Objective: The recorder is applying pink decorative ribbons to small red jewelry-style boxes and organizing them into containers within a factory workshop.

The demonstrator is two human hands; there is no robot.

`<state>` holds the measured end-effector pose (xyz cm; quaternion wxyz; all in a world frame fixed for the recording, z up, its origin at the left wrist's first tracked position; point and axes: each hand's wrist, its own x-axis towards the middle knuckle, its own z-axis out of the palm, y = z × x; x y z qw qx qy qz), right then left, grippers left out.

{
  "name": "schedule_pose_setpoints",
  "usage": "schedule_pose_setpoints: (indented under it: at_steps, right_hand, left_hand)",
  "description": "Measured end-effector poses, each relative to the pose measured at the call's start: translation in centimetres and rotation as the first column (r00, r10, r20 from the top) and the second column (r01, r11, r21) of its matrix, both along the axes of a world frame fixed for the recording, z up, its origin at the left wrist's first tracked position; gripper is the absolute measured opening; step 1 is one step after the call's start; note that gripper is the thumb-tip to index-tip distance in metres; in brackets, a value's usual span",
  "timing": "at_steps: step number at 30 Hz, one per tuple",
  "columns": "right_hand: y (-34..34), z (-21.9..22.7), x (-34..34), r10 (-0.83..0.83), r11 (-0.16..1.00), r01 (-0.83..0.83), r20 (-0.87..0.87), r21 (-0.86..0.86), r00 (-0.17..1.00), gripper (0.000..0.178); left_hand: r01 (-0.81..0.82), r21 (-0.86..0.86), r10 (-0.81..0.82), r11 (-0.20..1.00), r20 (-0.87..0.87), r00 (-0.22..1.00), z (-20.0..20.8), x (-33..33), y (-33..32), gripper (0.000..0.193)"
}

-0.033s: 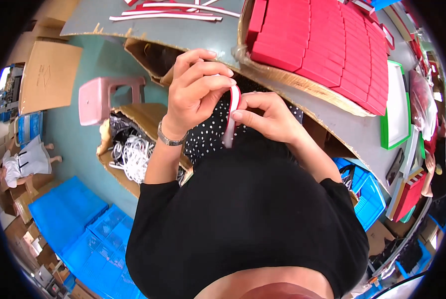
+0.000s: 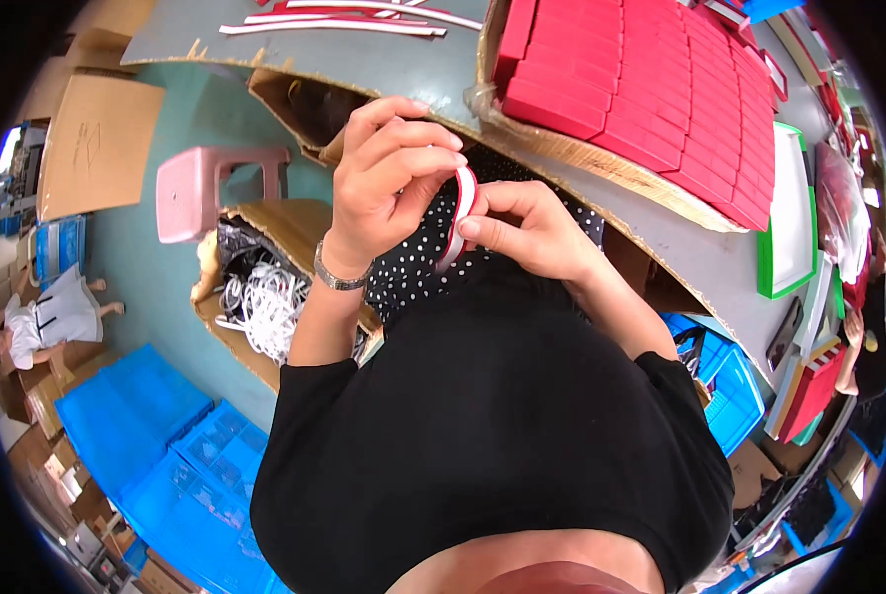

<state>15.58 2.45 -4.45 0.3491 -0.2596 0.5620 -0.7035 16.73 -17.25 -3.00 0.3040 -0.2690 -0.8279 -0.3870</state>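
Note:
A narrow red-and-white strip point(image 2: 466, 192) is held up in front of my body, bent into a curve. My left hand point(image 2: 389, 183) pinches its upper end between thumb and fingers, the other fingers curled loosely above. Lower down, my right hand point(image 2: 537, 233) grips the strip's edge between thumb and bent forefinger. The strip's lower end hangs past my right thumb and looks blurred. More strips point(image 2: 339, 29) of the same red and white lie on the grey table point(image 2: 196, 38) beyond my hands.
An open carton point(image 2: 611, 163) packed with red boxes point(image 2: 651, 99) stands at the table's edge. A green-rimmed white tray point(image 2: 787, 213) lies right of it. On the left are a pink stool point(image 2: 188, 193), a carton of tangled white strips point(image 2: 263, 309), blue crates point(image 2: 136, 421) and another person point(image 2: 62, 315).
The lower end of the strip has swung slightly up and to the left. Both hands stay almost where they were, still pinching the strip.

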Motion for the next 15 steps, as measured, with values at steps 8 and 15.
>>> schedule_pose_setpoints:
  at_steps: [8, 15]
  right_hand:
    - [-3.2, -1.7, -1.0, -0.287, 0.957, 0.289, 0.184, 0.015, 0.940, 0.014]
    - [-3.0, -3.7, -0.1, -0.227, 0.768, 0.593, -0.763, 0.242, 0.605, 0.018]
  left_hand:
    - [-0.315, 0.744, -0.425, 0.589, 0.618, 0.662, -3.6, 7.1, 0.5, 0.021]
    - [-0.491, 0.582, -0.265, 0.649, 0.777, 0.571, -5.3, 9.4, 0.2, 0.008]
